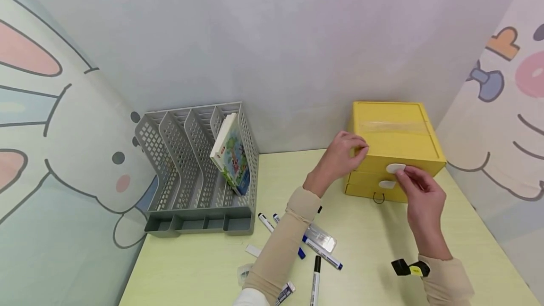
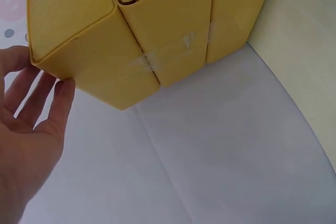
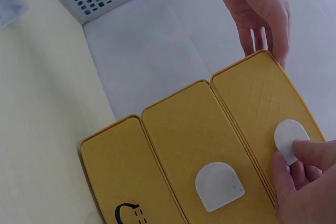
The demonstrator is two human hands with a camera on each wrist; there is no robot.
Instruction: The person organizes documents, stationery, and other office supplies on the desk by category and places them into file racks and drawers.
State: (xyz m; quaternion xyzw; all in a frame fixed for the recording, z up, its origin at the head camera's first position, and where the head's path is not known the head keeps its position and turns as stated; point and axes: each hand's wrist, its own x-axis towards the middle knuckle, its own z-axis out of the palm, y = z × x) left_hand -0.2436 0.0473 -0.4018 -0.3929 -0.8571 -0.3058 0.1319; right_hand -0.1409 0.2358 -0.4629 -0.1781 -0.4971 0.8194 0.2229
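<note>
Yellow drawer box (image 1: 393, 141) at back right of counter (image 1: 361, 240). Best keep pinch light and square to tab, box braced against skidding. My right hand (image 1: 426, 199): grip clamped on upper white tab (image 1: 395, 168), forearm rising from lower right. Left hand (image 1: 337, 156): grip apart, fingers loosely bent, touching box's top front-left corner, forearm slanting up.

It's wrinkly beige sleeves (image 1: 278, 251) both sides, plus white cloth (image 1: 251, 297) on the left and a yellow-marked black gadget (image 1: 401, 267) on the right.
</note>
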